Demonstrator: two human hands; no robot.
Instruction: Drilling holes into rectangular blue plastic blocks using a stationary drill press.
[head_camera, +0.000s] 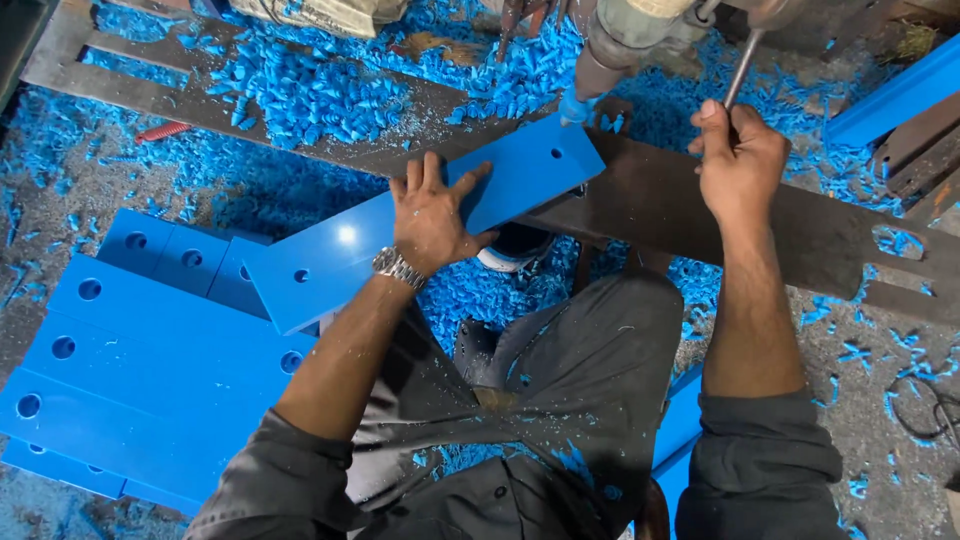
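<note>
Head view: the left hand (432, 215) lies flat, fingers (415, 178) spread, on a blue plastic plate (340, 250), pinning it so it sits steady on the dark steel bar (700, 210) under the drill head (625, 40). The plate's far right end rests on that bar, just beside the drill tip; its near left end overhangs a stack of blue drilled plates (140, 340). The right hand (738, 160) wraps its fingers shut around the metal feed lever (742, 70). Blue plastic shavings (310, 95) litter the floor and bar, heaped far left. The person's grey trouser knees crowd the near space.
</note>
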